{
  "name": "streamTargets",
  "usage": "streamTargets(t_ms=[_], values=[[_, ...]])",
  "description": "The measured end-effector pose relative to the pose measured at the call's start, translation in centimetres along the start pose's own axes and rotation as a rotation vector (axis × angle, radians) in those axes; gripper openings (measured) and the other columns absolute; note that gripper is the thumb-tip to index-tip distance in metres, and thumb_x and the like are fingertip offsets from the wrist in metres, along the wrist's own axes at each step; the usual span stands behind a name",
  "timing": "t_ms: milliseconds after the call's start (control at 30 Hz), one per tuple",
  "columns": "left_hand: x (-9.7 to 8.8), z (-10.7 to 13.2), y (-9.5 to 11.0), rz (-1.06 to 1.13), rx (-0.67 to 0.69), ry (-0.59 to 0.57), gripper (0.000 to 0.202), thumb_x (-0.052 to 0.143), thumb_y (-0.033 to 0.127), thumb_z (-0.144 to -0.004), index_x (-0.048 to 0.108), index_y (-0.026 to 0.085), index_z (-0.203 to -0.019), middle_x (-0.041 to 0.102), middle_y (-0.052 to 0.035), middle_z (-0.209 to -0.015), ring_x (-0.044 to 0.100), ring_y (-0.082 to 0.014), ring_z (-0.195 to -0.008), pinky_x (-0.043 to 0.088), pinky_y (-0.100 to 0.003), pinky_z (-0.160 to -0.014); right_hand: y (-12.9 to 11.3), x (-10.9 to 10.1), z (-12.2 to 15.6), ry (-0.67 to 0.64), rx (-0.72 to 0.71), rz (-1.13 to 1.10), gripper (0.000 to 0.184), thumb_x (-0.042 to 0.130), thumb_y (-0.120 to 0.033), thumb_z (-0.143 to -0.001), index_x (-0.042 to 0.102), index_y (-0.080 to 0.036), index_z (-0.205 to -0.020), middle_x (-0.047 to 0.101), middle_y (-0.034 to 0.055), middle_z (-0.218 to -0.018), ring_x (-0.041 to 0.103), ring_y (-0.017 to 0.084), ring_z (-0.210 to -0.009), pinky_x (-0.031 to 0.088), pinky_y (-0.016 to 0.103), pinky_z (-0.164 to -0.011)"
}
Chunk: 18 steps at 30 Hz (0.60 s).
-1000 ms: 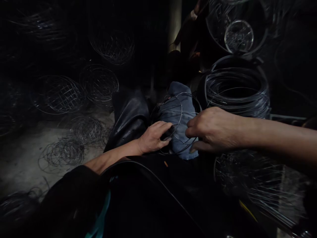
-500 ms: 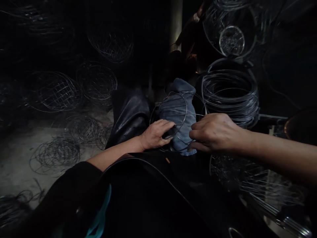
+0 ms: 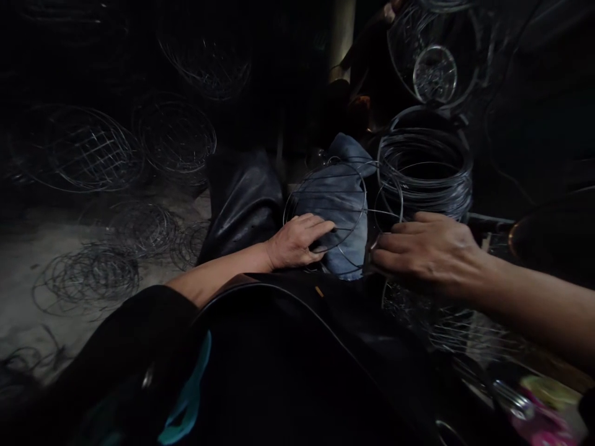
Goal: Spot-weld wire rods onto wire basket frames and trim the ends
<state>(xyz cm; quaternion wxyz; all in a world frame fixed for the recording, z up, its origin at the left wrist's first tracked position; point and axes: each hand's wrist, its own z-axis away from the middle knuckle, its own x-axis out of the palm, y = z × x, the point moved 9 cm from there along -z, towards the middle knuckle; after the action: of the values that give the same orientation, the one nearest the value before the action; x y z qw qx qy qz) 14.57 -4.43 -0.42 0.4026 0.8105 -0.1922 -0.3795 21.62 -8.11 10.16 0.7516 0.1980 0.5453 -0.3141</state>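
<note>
Wire basket frame (image 3: 334,164) stands tilted against a denim bundle (image 3: 337,214) at centre, a black leather pad (image 3: 244,207) just beside it. The left hand (image 3: 297,240) grips the frame's lower rim. The right hand (image 3: 430,251), now shifted further right, pinches wire strands at the frame's right edge, just below a black wire coil (image 3: 425,170). Wire baskets (image 3: 74,148) lie upper left on a concrete floor (image 3: 28,266). A pink object (image 3: 543,418) has entered at the lower right corner.
</note>
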Motion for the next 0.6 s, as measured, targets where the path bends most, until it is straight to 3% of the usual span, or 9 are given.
streamTargets(t_ms=[200,433,533,600], values=[[0.3,0.1,0.2,-0.023,-0.018,-0.047,0.044,0.061,0.031,-0.082,0.054,0.012,-0.121,0.064,-0.0132,-0.108,0.060,-0.0237,-0.098,0.048,-0.040,-0.087,-0.4,0.0,0.7,0.012,0.003,-0.002,0.021,0.048,-0.010,-0.083,0.063,-0.019,-0.071,0.061,0.0027,-0.065,0.048,0.016,-0.062,0.023,0.033,-0.064],[0.3,0.7,-0.4,-0.094,-0.045,-0.083,0.040,0.060,0.024,-0.079,0.057,0.014,-0.118,0.065,-0.0122,-0.106,0.059,-0.0236,-0.098,0.047,-0.038,-0.087,-1.1,-1.6,3.8,-0.018,0.013,-0.088,0.019,0.052,-0.018,-0.086,0.061,-0.021,-0.070,0.064,0.0043,-0.070,0.051,0.018,-0.064,0.027,0.035,-0.064],[-0.3,0.7,-1.3,-0.123,-0.092,-0.019,0.042,0.064,0.029,-0.078,0.057,0.012,-0.116,0.064,-0.0136,-0.105,0.059,-0.0245,-0.097,0.048,-0.040,-0.087,-1.7,-3.3,5.2,0.025,0.066,-0.092,0.012,0.056,-0.023,-0.086,0.068,-0.024,-0.091,0.071,0.0069,-0.098,0.056,0.022,-0.077,0.035,0.038,-0.069],[-0.7,0.6,-1.5,-0.118,-0.097,0.024,0.045,0.067,0.033,-0.077,0.057,0.012,-0.115,0.064,-0.0133,-0.103,0.059,-0.0245,-0.096,0.049,-0.041,-0.086,-1.4,-4.4,5.7,0.165,0.202,-0.201,0.027,0.060,-0.030,-0.086,0.064,-0.028,-0.113,0.063,0.0091,-0.124,0.059,0.025,-0.091,0.041,0.041,-0.076]])
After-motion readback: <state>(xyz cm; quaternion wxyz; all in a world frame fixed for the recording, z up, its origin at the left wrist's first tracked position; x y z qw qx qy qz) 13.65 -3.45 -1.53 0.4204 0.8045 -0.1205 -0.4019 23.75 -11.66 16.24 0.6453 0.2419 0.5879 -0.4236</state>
